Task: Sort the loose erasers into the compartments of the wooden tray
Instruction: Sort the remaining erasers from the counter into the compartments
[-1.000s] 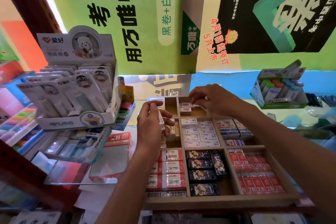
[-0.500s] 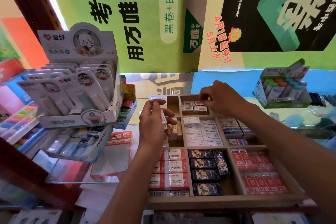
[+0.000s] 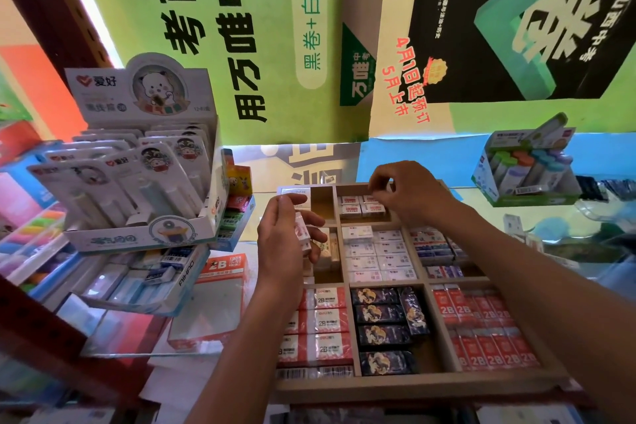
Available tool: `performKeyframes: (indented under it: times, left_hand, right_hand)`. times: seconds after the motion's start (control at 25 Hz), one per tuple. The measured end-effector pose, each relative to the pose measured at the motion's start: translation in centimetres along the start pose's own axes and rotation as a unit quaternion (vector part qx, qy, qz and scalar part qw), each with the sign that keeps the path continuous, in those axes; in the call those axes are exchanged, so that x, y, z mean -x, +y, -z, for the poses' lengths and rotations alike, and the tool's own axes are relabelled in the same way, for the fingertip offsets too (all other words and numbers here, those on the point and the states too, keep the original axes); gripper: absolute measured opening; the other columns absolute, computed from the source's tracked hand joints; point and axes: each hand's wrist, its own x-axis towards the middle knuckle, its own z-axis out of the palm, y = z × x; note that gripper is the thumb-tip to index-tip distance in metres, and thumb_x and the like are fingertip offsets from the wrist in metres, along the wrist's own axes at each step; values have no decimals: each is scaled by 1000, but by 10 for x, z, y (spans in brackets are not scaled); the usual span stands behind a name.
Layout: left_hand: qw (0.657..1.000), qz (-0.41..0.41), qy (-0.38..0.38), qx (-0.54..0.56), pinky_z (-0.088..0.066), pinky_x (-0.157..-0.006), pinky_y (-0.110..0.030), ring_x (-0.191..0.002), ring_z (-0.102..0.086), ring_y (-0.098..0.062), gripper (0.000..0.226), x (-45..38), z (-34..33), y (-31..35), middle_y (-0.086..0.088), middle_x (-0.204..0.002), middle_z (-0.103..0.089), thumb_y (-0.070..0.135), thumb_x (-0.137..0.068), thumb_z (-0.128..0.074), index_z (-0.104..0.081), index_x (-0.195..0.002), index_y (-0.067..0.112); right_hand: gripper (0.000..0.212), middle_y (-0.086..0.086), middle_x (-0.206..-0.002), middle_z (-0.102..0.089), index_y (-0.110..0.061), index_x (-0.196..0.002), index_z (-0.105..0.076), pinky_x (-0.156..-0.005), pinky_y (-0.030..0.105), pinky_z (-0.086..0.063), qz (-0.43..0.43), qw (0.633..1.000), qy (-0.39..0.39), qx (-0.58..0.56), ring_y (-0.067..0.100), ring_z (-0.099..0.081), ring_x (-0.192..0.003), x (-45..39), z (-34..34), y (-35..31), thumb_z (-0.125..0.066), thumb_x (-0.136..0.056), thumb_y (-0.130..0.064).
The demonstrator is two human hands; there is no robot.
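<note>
The left hand (image 3: 287,237) gripped spare erasers (image 3: 302,234) above the wooden tray (image 3: 413,385); the right hand (image 3: 409,196), fingertips pinched, hovered over the far compartment's erasers (image 3: 361,208), whose neat rows it risked nudging crooked

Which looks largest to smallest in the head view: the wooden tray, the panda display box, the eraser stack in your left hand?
1. Wooden tray
2. Panda display box, though it sits nearer the camera, so unsure
3. Eraser stack in the left hand, clearly smallest

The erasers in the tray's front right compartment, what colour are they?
Red wrappers with white "2B" lettering, seen in the head view.
</note>
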Motion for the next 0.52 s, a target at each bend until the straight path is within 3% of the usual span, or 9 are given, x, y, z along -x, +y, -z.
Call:
performKeyframes:
  times: [0.08,0.16,0.24,0.32,0.4,0.52]
  left_hand:
    - [1000,6,-5,23,-41,-41,-24,-58,-58,-15,41,0,-1,0,-10,-77,-66,46,-105,-31,-58,-110,15]
    - [999,16,-10,37,-42,-42,-23,-56,-59,-15,59,-1,-1,-1,-10,-76,-66,61,-97,-29,-58,-113,13]
    - [998,31,-18,48,-51,-54,-29,-67,-68,-23,75,-1,1,-1,-13,-84,-70,73,-88,-30,-60,-118,11]
    - [997,32,-28,65,-53,-72,-41,-90,-71,-33,75,1,1,-1,-17,-99,-73,75,-85,-32,-61,-121,17]
    - [997,23,-32,59,-50,-73,-41,-94,-70,-33,66,2,-1,0,-15,-102,-73,73,-86,-30,-62,-116,23]
    - [998,19,-19,59,-53,-66,-36,-82,-68,-28,55,0,-3,0,-10,-90,-72,68,-94,-27,-69,-100,31]
  right_hand:
    - [7,-12,-82,-66,-23,-89,-68,-65,17,-41,25,989,52,-136,-2,-56,-69,12,7,-24,-70,-87,-17]
    - [16,-16,-84,-65,-25,-94,-68,-62,11,-40,96,969,-2,-228,-4,-55,-68,30,13,-63,-76,-83,-17]
    - [28,-18,-92,-65,-32,-101,-66,-66,10,-41,166,958,-59,-225,-3,-57,-76,40,10,-92,-81,-79,-22]
    - [20,-20,-87,-67,-23,-97,-72,-67,12,-42,183,963,-48,-191,-2,-58,-78,39,2,-101,-81,-79,-24]
    - [11,-28,-77,-65,-19,-91,-74,-66,14,-44,149,967,-30,-203,1,-61,-75,37,-1,-101,-78,-81,-22]
    - [16,-13,-81,-58,-21,-83,-65,-69,27,-44,120,986,12,-112,9,-56,-78,44,-7,-106,-72,-81,-36]
